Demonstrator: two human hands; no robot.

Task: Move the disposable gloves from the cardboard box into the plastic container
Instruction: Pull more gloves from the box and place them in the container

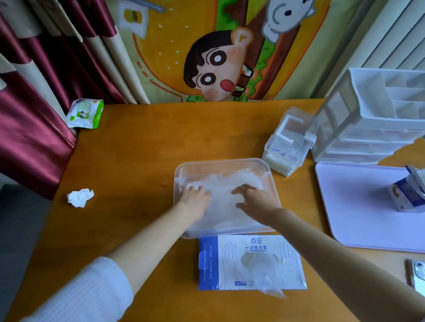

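Observation:
A clear plastic container (179, 174) stands in the middle of the wooden table. A pile of thin translucent disposable gloves (226, 185) fills it. My left hand (195, 197) lies flat on the pile's left side. My right hand (253, 199) presses on its right side with fingers spread. Just in front of the container lies the blue and white cardboard glove box (209, 263), flat on the table. A few gloves (262, 272) spill from its oval opening.
A crumpled tissue (80, 197) and a wet-wipe pack (85, 113) lie at the left. A white drawer organiser (379, 119), a small clear box (289, 142), a lilac lid (351, 203) with a small carton (411, 194) and a phone (420, 275) sit at the right.

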